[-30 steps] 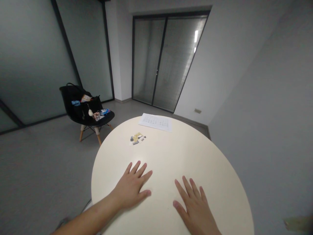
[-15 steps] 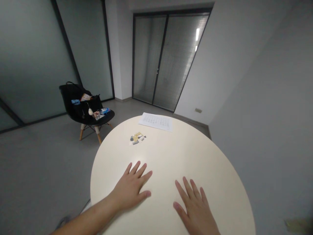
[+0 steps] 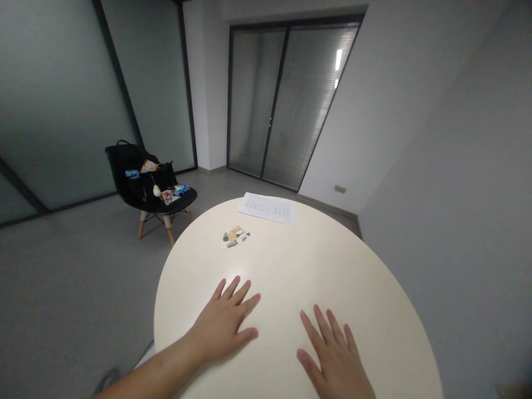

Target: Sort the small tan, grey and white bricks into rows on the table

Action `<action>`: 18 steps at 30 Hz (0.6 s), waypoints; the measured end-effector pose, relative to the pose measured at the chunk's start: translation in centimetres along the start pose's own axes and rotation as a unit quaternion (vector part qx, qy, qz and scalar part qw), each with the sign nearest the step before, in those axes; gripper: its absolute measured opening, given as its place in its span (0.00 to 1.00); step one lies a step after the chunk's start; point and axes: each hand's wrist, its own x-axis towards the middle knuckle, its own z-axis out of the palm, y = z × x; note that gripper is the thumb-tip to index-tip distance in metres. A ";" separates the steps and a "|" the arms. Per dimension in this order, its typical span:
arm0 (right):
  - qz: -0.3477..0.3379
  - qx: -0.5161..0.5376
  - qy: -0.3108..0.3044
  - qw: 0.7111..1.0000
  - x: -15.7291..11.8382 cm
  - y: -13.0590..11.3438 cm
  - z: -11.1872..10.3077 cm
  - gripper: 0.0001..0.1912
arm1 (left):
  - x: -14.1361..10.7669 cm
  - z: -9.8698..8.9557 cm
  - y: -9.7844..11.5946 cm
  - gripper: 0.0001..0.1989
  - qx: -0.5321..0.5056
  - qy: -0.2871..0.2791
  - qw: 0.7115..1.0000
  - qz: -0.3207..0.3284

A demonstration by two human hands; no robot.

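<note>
My left hand point(image 3: 224, 321) lies palm down on the white round table point(image 3: 274, 266), its fingers spread and nothing in them. To its right, my right hand point(image 3: 334, 354) also rests palm down with fingers apart, holding nothing. Beyond my left hand is a small cluster of flat pieces point(image 3: 235, 236) in yellow, grey and white; they are too small to name. A printed sheet of paper point(image 3: 266, 208) lies at the table's far edge, farther out than both hands.
A black chair point(image 3: 120, 172) with wooden legs stands beyond the table on the left, with a black bag point(image 3: 160, 177) and some packets on it. Frosted glass panels point(image 3: 54, 111) and a glass door with blinds point(image 3: 291, 100) close off the room. A grey wall point(image 3: 449, 194) rises on the right.
The whole view has shifted slightly. Both hands stay flat and spread on the table, and the pieces and paper keep their places.
</note>
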 end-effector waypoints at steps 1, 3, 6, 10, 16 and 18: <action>0.001 0.001 -0.001 1.000 0.0 0.0 0.0 0.33 | 0.0 0.0 0.0 0.34 -0.001 -0.001 1.000 0.000; 0.001 0.002 -0.004 1.000 0.0 0.0 0.0 0.33 | 0.1 0.0 0.0 0.34 -0.004 -0.002 1.000 0.001; 0.002 0.006 0.002 1.000 0.0 0.1 0.0 0.32 | 0.1 -0.1 0.0 0.34 -0.008 -0.002 1.000 0.001; -0.003 0.016 0.019 1.000 0.1 0.1 0.1 0.32 | 0.1 -0.1 -0.2 0.34 -0.012 0.001 1.000 0.001; 0.003 0.090 0.069 0.994 0.0 0.9 0.4 0.24 | 0.4 -0.3 -0.1 0.30 -0.015 0.020 1.000 -0.007; 0.015 0.144 0.098 0.985 -0.1 1.4 0.6 0.22 | 0.7 -0.7 -0.1 0.25 -0.017 0.039 0.999 -0.015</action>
